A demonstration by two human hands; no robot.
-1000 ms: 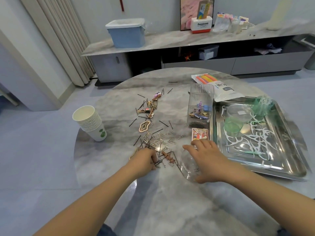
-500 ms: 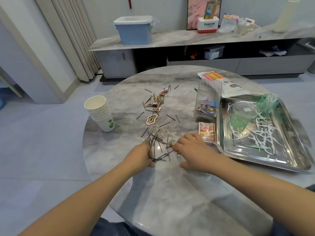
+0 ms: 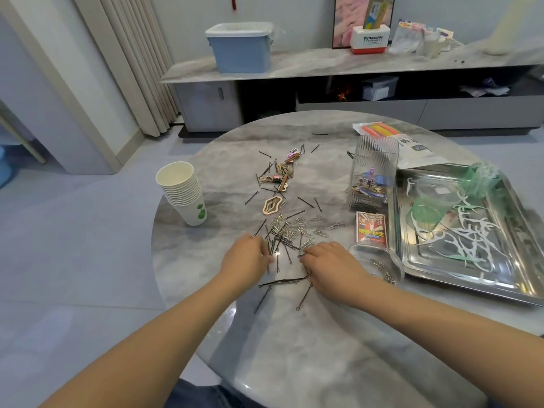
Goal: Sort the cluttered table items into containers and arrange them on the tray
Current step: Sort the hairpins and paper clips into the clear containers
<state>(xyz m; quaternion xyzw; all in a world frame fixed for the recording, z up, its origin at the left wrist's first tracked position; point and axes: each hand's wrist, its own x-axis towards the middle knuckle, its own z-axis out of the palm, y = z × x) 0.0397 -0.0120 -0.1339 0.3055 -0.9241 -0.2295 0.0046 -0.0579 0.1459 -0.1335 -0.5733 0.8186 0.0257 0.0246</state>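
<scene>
Both hands rest on the marble table (image 3: 294, 348) at the near edge of a heap of bobby pins and paper clips (image 3: 290, 231). The left hand (image 3: 245, 259) and the right hand (image 3: 331, 265) have fingers curled into the pile; whether either actually pinches a pin cannot be told. Just right lies a tipped clear cup (image 3: 379, 262) beside the steel tray (image 3: 500, 290). Farther off stand a ribbed clear container (image 3: 374, 172) and stacked paper cups (image 3: 184, 192).

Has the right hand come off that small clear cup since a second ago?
Yes. The right hand has left the small clear cup beside the metal tray and moved left, its fingertips now in the pile of bobby pins and paper clips.
</scene>
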